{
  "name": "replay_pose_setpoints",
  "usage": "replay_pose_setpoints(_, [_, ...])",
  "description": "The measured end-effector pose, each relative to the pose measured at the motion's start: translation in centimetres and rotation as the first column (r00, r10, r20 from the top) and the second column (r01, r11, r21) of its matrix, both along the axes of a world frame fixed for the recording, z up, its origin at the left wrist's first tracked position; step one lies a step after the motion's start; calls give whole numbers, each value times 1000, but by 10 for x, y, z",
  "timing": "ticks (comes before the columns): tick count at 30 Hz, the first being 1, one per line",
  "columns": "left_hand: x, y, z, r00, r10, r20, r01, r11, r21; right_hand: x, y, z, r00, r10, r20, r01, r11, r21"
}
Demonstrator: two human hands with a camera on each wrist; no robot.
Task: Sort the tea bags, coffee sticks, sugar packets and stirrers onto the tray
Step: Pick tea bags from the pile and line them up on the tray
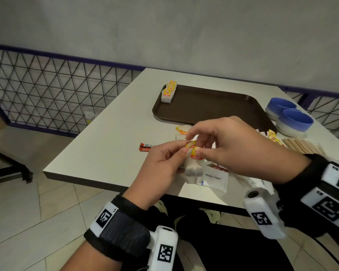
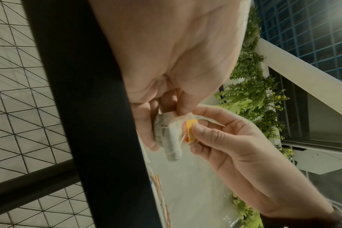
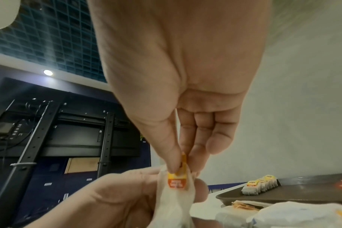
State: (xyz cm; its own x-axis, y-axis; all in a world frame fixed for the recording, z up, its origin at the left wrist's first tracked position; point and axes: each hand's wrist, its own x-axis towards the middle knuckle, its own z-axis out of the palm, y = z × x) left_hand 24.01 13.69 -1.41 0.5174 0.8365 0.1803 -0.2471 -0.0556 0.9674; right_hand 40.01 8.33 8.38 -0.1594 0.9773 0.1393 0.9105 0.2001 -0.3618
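Observation:
Over the table's near edge, my left hand grips a small bunch of white tea bags. My right hand pinches a yellow-and-red tag at the top of the bunch. The left wrist view shows the bags held in curled fingers; the right wrist view shows thumb and finger on the tag. Several tea bags stand in a row at the far left corner of the brown tray. Red coffee sticks lie left of my hands, a white sugar packet below them, wooden stirrers at right.
Two blue bowls stand right of the tray. More tea bags lie behind my hands and near the stirrers. A wire-mesh railing runs along the left. Most of the tray floor is bare.

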Motion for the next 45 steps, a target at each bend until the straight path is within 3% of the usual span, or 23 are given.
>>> replay_pose_setpoints(4, [0,2,-2,1000,-9,-8,9,1000,-13,-4,4,-6,997,-34,76,30,998,60])
replay_pose_setpoints(8, [0,2,-2,1000,-21,-10,21,1000,-2,-4,7,-5,995,-95,29,93,992,87])
replay_pose_setpoints(13, [0,3,-4,999,-6,-41,8,998,55,1,9,-7,993,-120,8,120,992,44])
replay_pose_setpoints(22, [-1,1,-3,998,15,-55,-12,999,53,7,11,-5,999,-40,-26,39,998,-43])
replay_pose_setpoints(28, [-10,-5,4,991,105,-88,-98,992,81,0,22,20,998,15,-63,-29,972,-232])
replay_pose_setpoints(35, [-59,31,17,929,369,-7,-369,929,17,12,133,66,983,-59,-174,-8,932,-362])
replay_pose_setpoints(40, [-69,52,6,917,399,18,-400,917,6,18,234,55,966,-181,-183,83,893,-443])
replay_pose_setpoints(45, [-71,63,-5,953,301,43,-301,954,-17,25,295,26,967,-236,-92,149,824,-547])
